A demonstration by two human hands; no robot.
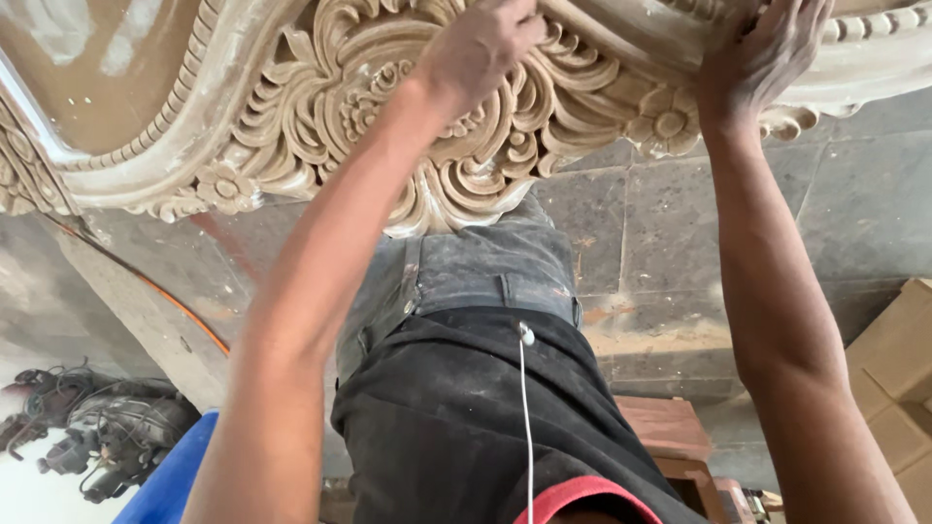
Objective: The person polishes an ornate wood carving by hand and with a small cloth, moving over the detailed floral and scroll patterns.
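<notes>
right, nearest the camera a white cord (525,427) hangs down a dusty black shirt (466,417) above grey jeans (476,272). beyond them is grey stone-slab floor (680,223), with an orange cable (146,281) on one side and cardboard boxes (898,378) on the other. both arms stretch out to the carved wooden panel (320,107), pale with dust, thick with scrolls and flowers. left hand (481,44) is curled closed, knuckles pressed on the central floral carving; whether it grips anything, cannot tell. right hand (762,53) lies open, fingers spread flat on the panel's curved edge moulding beside a small carved flower (668,123).
</notes>
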